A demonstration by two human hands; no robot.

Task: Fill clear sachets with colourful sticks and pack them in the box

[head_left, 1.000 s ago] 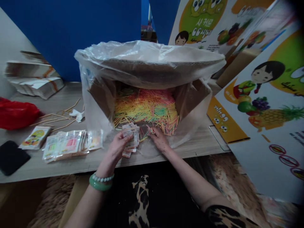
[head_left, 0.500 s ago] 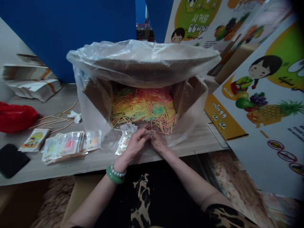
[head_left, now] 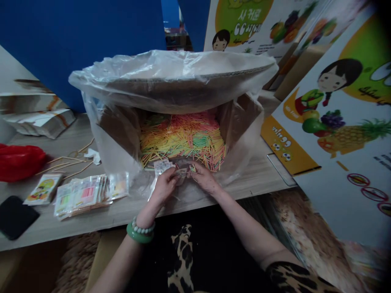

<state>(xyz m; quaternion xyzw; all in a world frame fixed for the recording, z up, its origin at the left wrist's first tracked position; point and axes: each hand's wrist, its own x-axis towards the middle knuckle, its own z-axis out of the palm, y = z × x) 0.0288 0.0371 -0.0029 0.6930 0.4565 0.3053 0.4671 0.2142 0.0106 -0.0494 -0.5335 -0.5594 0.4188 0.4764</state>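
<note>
Since half a second ago both hands have slid slightly left along the near lip of the box and the left hand (head_left: pixel 165 185) has drawn back a touch from the right; a second ago they were apart, left hand lifting a fan of sachets. Judging from this, the filling of one sachet is under way. Left hand fingers now pinched on a small clear sachet (head_left: pixel 181 176), held at the near edge of the table (head_left: pixel 189 199), just in front of the box mouth. Right hand (head_left: pixel 205 179) fingers closed on a few thin coloured sticks (head_left: pixel 193 167), tips touching the sachet; whether they are inside it, cannot tell. Loose stack of printed sachets (head_left: pixel 161 166) lies just beside the left hand. Cardboard box (head_left: pixel 119 130) lies on its side, lined and draped with crinkled translucent plastic; inside, a heap of fine straight sticks (head_left: pixel 183 138), pink, yellow, green, orange. Far left on the wood-grain table: fanned row of flat glossy packets (head_left: pixel 85 191), a few bare wooden skewers (head_left: pixel 65 162), red plastic bag (head_left: pixel 18 160), dark flat phone-like slab (head_left: pixel 14 215). Green bangle and pale bead bracelet (head_left: pixel 139 232) on the left wrist.
</note>
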